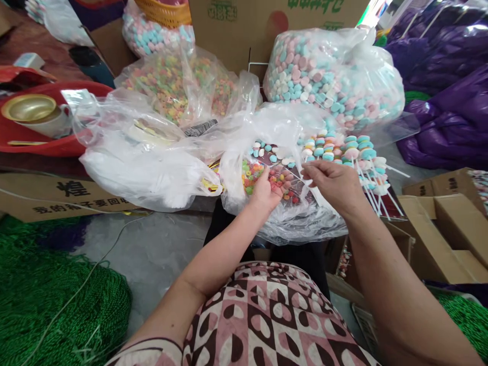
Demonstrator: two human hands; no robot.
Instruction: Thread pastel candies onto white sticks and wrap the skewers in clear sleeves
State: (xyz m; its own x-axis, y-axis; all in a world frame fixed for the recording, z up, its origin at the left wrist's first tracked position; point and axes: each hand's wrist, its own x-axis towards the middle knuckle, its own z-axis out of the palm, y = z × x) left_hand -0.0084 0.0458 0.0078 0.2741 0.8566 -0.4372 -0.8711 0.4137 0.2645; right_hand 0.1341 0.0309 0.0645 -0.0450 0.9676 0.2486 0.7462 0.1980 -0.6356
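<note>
My left hand (267,192) is cupped, palm up, inside an open clear plastic bag (290,223), with a small heap of colourful ring-shaped candies (277,184) in it. My right hand (331,182) hovers just to the right with its fingertips pinched on a thin white stick (301,179). Beside it lies a bundle of sticks threaded with pink, blue and white candies (343,150). More loose ring candies (251,173) fill the bag under my left hand.
Big clear bags of pastel candy (335,76) and of multicoloured rings (171,86) stand behind. A white plastic bag (145,173) lies at left, near a red basin (46,142). Cardboard boxes (450,229) sit at right, green netting (49,295) at lower left, purple bags (450,101) far right.
</note>
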